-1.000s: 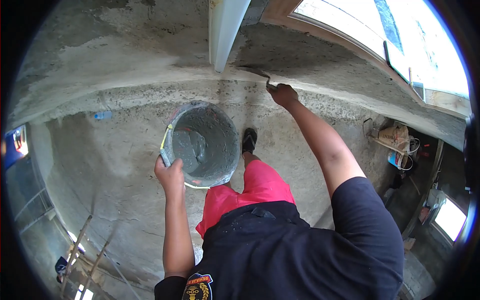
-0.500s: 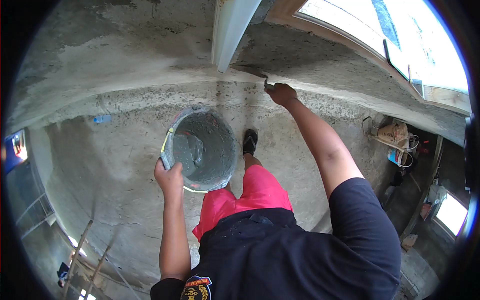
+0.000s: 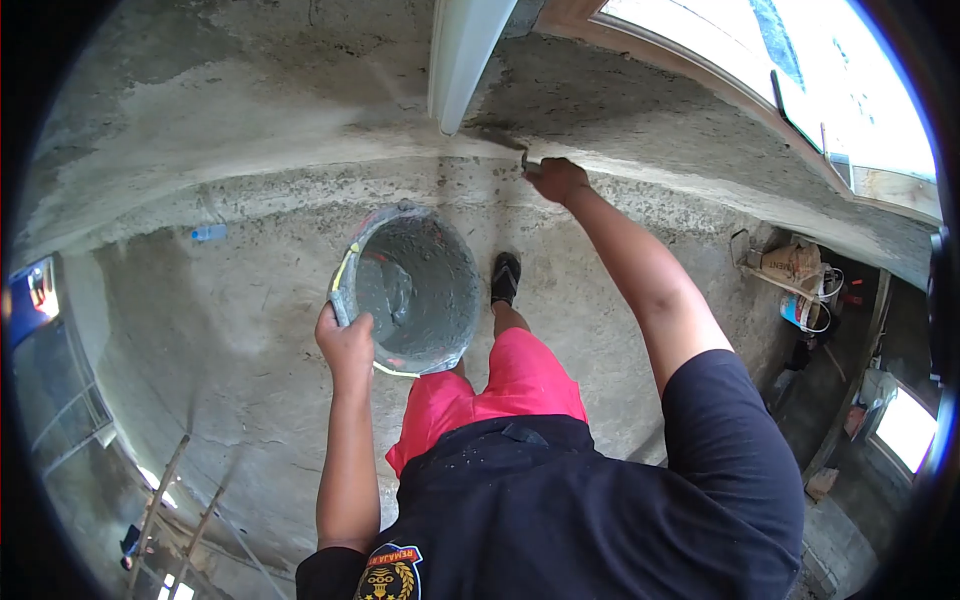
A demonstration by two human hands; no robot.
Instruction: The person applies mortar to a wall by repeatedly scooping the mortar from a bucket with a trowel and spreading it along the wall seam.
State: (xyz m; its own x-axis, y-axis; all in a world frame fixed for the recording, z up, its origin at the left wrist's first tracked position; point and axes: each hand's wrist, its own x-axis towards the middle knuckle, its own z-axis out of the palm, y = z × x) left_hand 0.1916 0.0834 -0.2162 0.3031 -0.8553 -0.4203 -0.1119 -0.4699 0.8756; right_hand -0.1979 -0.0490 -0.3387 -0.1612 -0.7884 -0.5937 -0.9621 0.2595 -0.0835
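Observation:
My left hand [image 3: 346, 346] is closed on the rim and handle of a bucket [image 3: 440, 300], which hangs tilted in front of my legs. Grey wet mortar [image 3: 388, 290] coats its inside and lies in the bottom. Stretched out toward the wall, my right hand [image 3: 556, 180] grips the handle of a trowel [image 3: 500, 139]. The dark blade lies at the wall surface [image 3: 590, 110], just right of the lower end of a pale vertical post [image 3: 462, 80]. Whether mortar sits on the blade I cannot tell.
A window frame [image 3: 690, 75] is at upper right, with a dark flat object [image 3: 795, 112] on its ledge. A blue plastic bottle [image 3: 208, 232] lies on the floor at left. A cement bag [image 3: 792, 262] and a small pail [image 3: 800, 312] stand at right; wooden poles [image 3: 160, 495] are at lower left.
My right hand and the trowel have shifted slightly left along the wall, toward the post. The bucket and left hand have moved a little right and up in view.

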